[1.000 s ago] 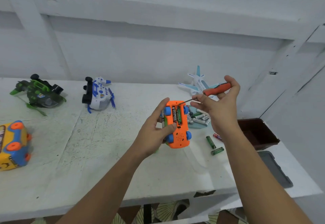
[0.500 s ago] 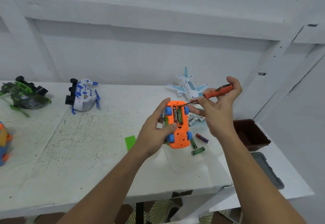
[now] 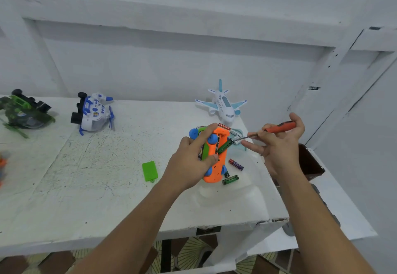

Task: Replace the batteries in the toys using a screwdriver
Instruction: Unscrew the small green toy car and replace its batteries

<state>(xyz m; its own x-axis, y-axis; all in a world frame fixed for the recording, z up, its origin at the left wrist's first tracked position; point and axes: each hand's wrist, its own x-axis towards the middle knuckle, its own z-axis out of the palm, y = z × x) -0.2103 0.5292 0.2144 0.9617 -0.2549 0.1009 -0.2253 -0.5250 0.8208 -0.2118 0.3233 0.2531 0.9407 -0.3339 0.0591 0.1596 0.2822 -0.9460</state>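
Since half a sec ago the toy car (image 3: 215, 175) has rolled onto its side in the left hand (image 3: 191, 166), one green battery (image 3: 224, 146) has lifted halfway out of its slot, and the screwdriver (image 3: 279, 127) has backed off to the right, tip now just beside the battery's raised end. Left hand grips the car round its body, held above the table (image 3: 96, 177). Right hand (image 3: 281, 151) pinches the screwdriver handle w/ thumb & upper fingers, other fingers stretched toward the battery.

Risks: battery is loose & tilted, so it could drop out & roll to the table's front edge. It could also land among the spare batteries (image 3: 235, 164) right below, so old & new get mixed up. The 2nd battery looks seated; prying again w/ the car tilted could make the tip slip onto the left fingers. The green cover (image 3: 150, 171) lies apart to the left, easy to forget
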